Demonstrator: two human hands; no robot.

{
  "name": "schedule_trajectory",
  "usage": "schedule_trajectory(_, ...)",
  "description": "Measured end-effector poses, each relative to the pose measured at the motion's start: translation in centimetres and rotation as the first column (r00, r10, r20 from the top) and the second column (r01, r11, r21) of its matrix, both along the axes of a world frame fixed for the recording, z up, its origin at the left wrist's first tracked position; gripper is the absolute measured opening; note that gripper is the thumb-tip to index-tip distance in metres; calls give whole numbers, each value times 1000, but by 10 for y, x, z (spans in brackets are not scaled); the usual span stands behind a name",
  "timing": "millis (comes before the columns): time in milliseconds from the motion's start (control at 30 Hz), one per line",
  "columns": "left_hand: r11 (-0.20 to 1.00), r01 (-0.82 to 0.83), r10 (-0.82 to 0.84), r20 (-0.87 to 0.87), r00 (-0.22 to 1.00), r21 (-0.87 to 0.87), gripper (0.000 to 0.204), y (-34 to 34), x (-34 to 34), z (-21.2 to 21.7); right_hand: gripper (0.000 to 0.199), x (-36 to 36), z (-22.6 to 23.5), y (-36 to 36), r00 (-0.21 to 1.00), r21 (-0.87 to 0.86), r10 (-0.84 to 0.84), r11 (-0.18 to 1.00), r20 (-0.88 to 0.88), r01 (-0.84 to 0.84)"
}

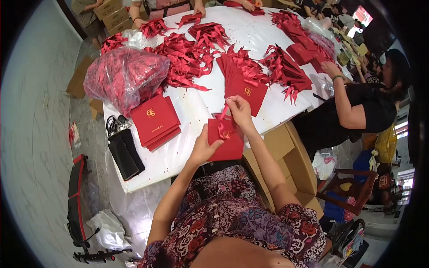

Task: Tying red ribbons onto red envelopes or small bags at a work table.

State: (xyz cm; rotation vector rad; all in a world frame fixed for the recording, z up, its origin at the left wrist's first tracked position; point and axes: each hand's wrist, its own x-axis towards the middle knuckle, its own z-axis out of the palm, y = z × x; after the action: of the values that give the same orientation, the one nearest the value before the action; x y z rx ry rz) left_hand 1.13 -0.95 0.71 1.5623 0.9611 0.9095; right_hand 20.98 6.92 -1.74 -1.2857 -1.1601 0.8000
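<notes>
My left hand (204,147) grips the left side of a flat red paper gift bag (228,149) with a gold emblem, its thumb lying across the front. At the bag's top edge my right hand (240,114) pinches a red ribbon (224,112) between thumb and fingers. The bag is held over the table's near edge, close to my body. Just beyond my right hand lies a fanned stack of red bags (255,94) with ribbons on it. Left of my hands sits a neat pile of similar red bags (156,121).
A big plastic sack of red ribbons (127,76) stands at the table's left. Ribboned bags (286,71) lie farther right. A black pouch (126,154) rests near the left corner. An open cardboard box (290,156) is beside my right arm. Co-workers handle red pieces across the table and at right.
</notes>
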Motion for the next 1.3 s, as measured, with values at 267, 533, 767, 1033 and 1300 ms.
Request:
schedule_trajectory(267, 998, 37, -34, 47, 998, -43, 61, -3, 5, -1, 19, 29, 19, 21, 993, 4, -21, 1000, 118, 21)
schedule_trajectory(533, 993, -113, 120, 323, 939, -38, 55, 72, 31, 27, 21, 76, 41, -17, 954, 1, -250, 967, -168, 253)
schedule_trajectory(767, 998, -65, 55, 295, 954, 23, 51, 139, 92, 18, 43, 102, -5, -32, 947, -10, -302, 953, -109, 303)
schedule_trajectory(1033, 858, -353, 428, -141, 893, 373, 67, 164, 129, -50, 81, 107, -12, -3, 841, 25, -227, 969, 491, 246)
schedule_trajectory(1300, 971, 29, 32, 252, 967, -237, 49, 214, 131, -19, 73, 133, -1, 45, 803, -29, -147, 979, 577, 201)
